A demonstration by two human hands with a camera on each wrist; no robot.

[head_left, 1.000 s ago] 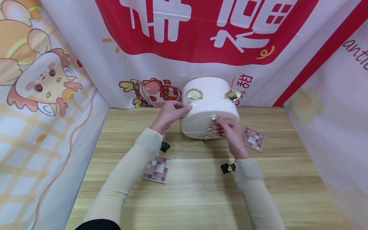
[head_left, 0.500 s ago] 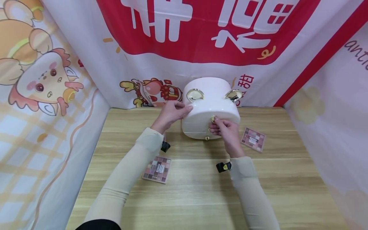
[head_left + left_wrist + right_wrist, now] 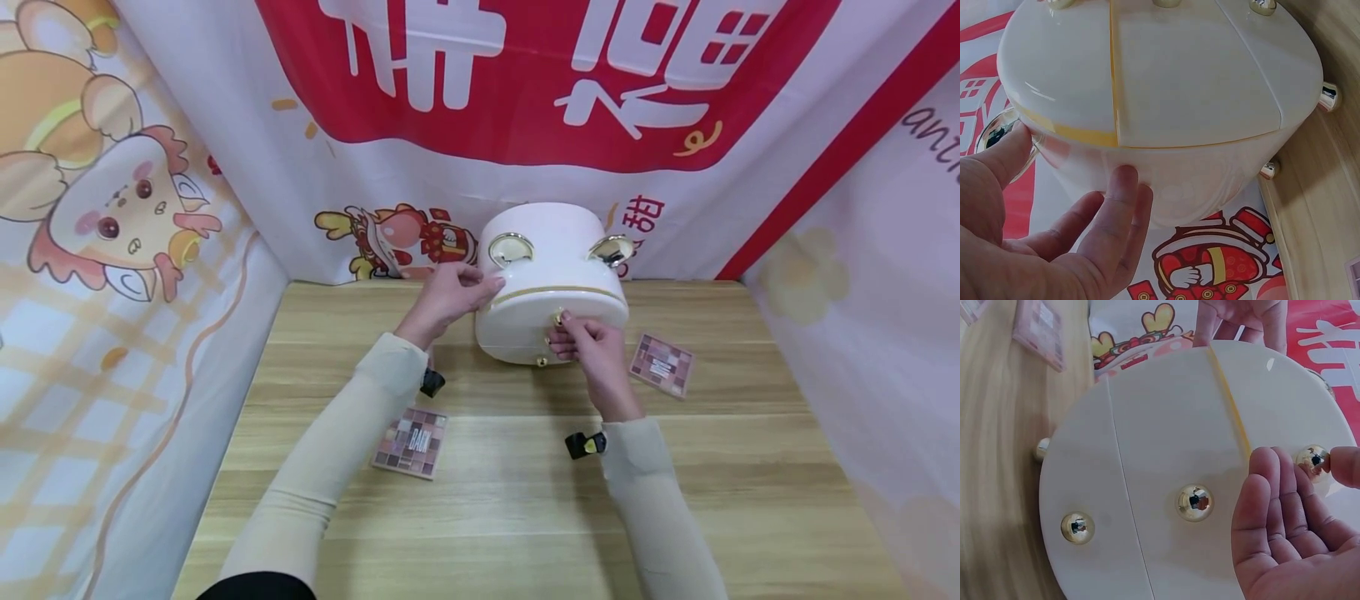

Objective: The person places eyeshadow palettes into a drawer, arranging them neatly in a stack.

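One white drawer box (image 3: 551,287) stands at the table's (image 3: 525,500) far edge, two palettes flanking it; the left palette (image 3: 412,442) reads "BAKN". The right-wrist view alone shows three gold knobs. The left hand (image 3: 447,293) rests relaxed against the box's side; the right hand (image 3: 588,343) pinches the top knob (image 3: 1314,460)

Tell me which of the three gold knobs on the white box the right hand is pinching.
The top knob: the right hand pinches it at the drawer showing a gold gap. The middle knob and bottom knob are untouched.
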